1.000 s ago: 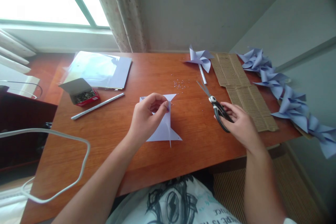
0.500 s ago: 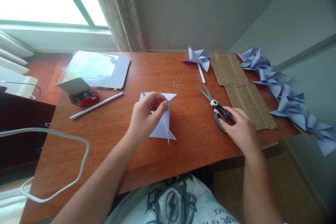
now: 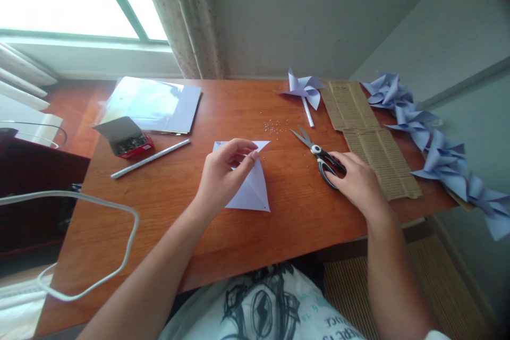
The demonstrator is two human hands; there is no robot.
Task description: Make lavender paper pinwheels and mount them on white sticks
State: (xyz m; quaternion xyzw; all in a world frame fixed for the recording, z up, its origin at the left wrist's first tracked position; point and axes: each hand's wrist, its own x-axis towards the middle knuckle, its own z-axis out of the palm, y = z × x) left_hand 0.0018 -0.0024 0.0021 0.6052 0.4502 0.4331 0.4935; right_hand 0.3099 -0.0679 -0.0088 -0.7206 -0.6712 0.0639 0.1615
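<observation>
A cut square of pale lilac paper (image 3: pixel 247 197) with small holes near its corners lies before me, its right side bent inward. My left hand (image 3: pixel 229 164) is over it, thumb and forefinger pinched at the bent part; the paper's middle is hidden behind the hand. My right hand (image 3: pixel 354 178) has its fingers around the black-and-grey handles of a pair of scissors (image 3: pixel 315 150). The scissors lie low over the table, blades slightly apart and pointing up and left.
A finished pinwheel (image 3: pixel 305 90) lies at the back, near scattered tiny beads (image 3: pixel 274 126). Corrugated cardboard (image 3: pixel 370 143) and several pinwheels (image 3: pixel 442 156) are at right. At left are a rolled paper stick (image 3: pixel 151 158), an open red box (image 3: pixel 131 143), a paper pack (image 3: pixel 187 109) and a white cable (image 3: pixel 129 239).
My right hand has moved the scissors left, toward the paper. The paper's raised right flap has swung outward and lies flatter, while my left hand stays almost in place.
</observation>
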